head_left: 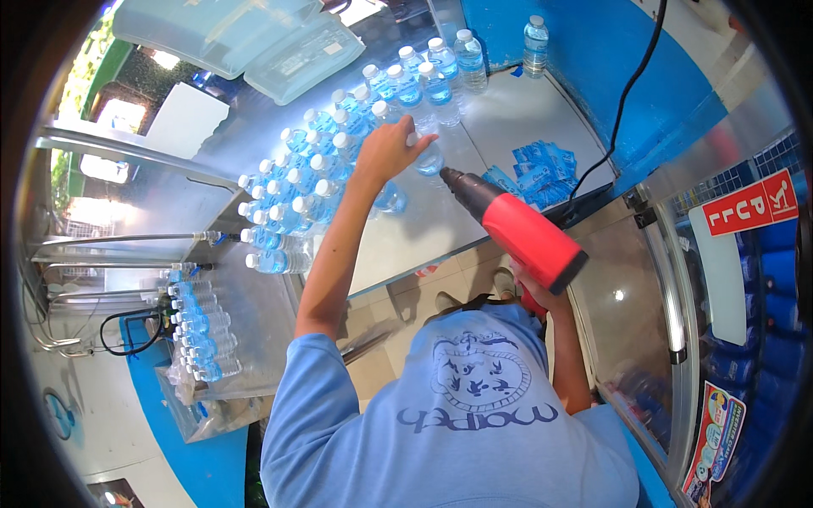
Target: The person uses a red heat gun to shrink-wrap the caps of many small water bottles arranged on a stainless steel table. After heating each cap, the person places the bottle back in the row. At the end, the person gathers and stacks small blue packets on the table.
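My left hand (395,144) is closed round a clear bottle (428,157), holding it tilted above the metal counter (381,254), beside rows of white-capped water bottles (296,199) with blue labels. My right hand (535,279), partly hidden, grips the handle of a red and black heat gun (517,224); its dark nozzle sits close by the lower end of the held bottle. Loose blue label sleeves (542,169) lie on the counter to the right of that bottle.
A single bottle (534,51) stands at the back right beside a blue wall (618,85) and black cord (635,93). Translucent bins (301,63) sit at the back. More bottles (199,326) stand lower left among steel pipes (127,241). A glass-fronted cooler (716,305) is at the right.
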A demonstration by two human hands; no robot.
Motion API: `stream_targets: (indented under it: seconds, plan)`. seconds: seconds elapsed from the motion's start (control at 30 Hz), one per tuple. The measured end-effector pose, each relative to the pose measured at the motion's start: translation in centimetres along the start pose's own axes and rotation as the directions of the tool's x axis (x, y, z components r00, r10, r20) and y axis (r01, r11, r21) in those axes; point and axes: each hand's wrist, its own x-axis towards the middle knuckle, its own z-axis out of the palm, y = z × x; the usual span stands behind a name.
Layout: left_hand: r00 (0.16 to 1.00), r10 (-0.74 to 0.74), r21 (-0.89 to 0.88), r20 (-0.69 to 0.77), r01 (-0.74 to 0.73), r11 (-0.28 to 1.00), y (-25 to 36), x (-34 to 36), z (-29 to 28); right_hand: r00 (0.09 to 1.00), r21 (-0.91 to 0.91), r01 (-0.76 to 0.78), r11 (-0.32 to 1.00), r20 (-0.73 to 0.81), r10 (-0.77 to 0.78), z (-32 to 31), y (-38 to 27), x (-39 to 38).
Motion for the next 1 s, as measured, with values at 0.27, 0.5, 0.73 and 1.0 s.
stream_targets:
  seconds: [0.27,0.5,0.73,1.0]
  plan:
    - [0.992,0.051,-0.021,0.112,-0.049,0.999,0.2,0.1,-1.0,1.0,-0.056,-0.009,0.998,-0.03,0.007,-0.2,0.4,-0.3]
    - [0.996,0.078,-0.083,0.035,-0.075,0.994,4.1,4.2,-1.3,0.969,0.0,-0.105,0.994,-0.223,0.102,-3.9,0.3,-2.5]
    - [0.991,0.128,0.057,0.045,-0.13,0.99,5.8,14.9,1.5,0.907,0.071,-0.071,0.995,-0.41,0.094,-8.4,-0.1,-3.2]
    - [0.987,0.151,0.318,0.051,-0.16,0.935,4.9,22.7,3.9,0.922,0.076,-0.1,0.992,-0.368,0.121,-10.0,-0.3,-3.5]
